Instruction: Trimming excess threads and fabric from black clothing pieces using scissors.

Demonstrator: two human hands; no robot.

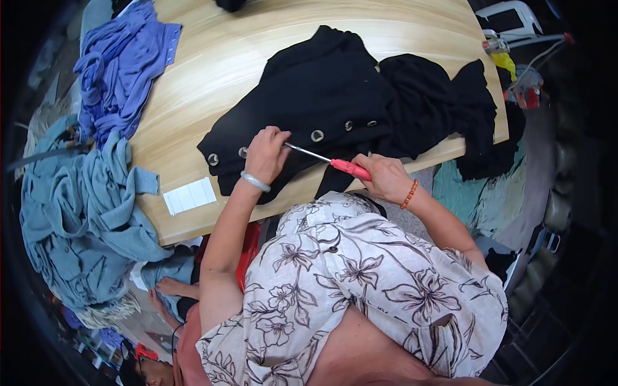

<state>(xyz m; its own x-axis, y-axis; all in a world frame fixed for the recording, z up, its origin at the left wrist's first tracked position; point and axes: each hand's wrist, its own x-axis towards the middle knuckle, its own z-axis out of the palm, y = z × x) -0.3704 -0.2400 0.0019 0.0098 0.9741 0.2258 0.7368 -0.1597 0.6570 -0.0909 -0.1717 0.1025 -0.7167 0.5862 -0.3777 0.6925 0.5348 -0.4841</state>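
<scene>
Surface (212, 71): pale wood grain, filling the upper middle of the view, carrying cloth on both sides.
Grey-blue heap (77, 219): spilling over the left edge of the surface, hanging down toward the floor.
Black garment (315, 83): lying spread across the middle of the surface, showing a row of metal eyelets along its near hem, reaching the near edge.
Second black cloth (444, 109): bunching just beside the garment on the right, drooping over the right edge.
Purple cloth (119, 71): lying crumpled at the far left of the surface, well apart from the black garment.
Left hand (265, 154): pressing down on the garment's near hem with fingers curled, wearing a pale bangle at the wrist.
Right hand (385, 177): closing around the red handle, wearing an orange bead bracelet.
White card (190, 195): lying flat near the surface's front edge, left of the garment.
Screwdriver (335, 163): red-handled, pointing its thin metal shaft left, tip meeting the left hand's fingers over the hem.
</scene>
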